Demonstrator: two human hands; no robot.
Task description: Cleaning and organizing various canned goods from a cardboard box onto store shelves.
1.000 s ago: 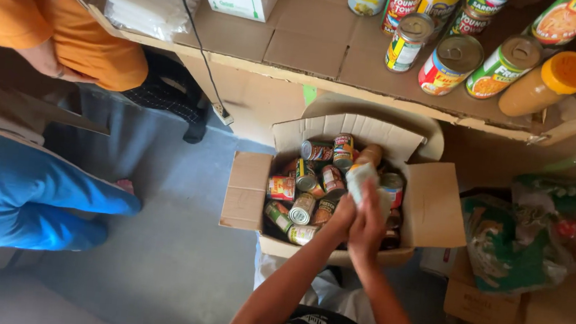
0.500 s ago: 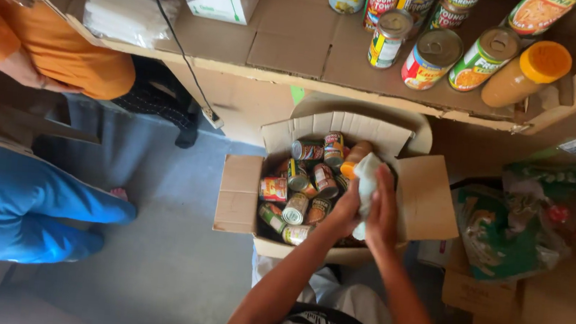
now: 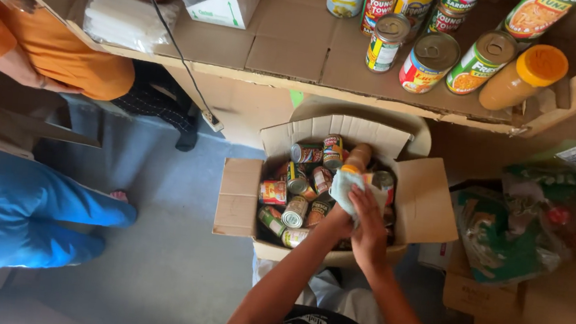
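Both hands meet over the open box (image 3: 431, 211) of cans. The right hand (image 3: 370, 223) lies on top, its grip pressed around a pale cloth (image 3: 345, 189), fingers curled over it. The left hand (image 3: 338, 223) sits just under and beside the right, mostly hidden by it; I cannot tell whether its grip is spread or closed, though it seems to steady whatever the cloth wraps. Just beyond the right grip, touching the cloth, stands a bottle (image 3: 357, 156) with a tan cap, upright among the cans (image 3: 295, 212). The cloth is at the bottle's lower part, so the work in hand looks like wiping or drying a container from the box.

To do this well, I judge that the lower hand should hold the container firmly while the cloth hand turns around it, not just rubs one face. Keep the cloth bunched enough to stay in the grip but with a flat patch against the surface. Working directly over the box is sensible: anything that slips falls back among the cans, not onto the floor (image 3: 154, 241). The cans to the left of the grips lie tilted and loosely packed, so an elbow or wrist dipping low could shift them.

Above the grips, the counter (image 3: 278, 41) carries upright cans (image 3: 428, 59) and an orange-capped bottle (image 3: 521, 79) lying near its edge. Far left of the grips another person's blue trouser leg (image 3: 15, 213) and orange sleeve (image 3: 52, 48) show, well apart.
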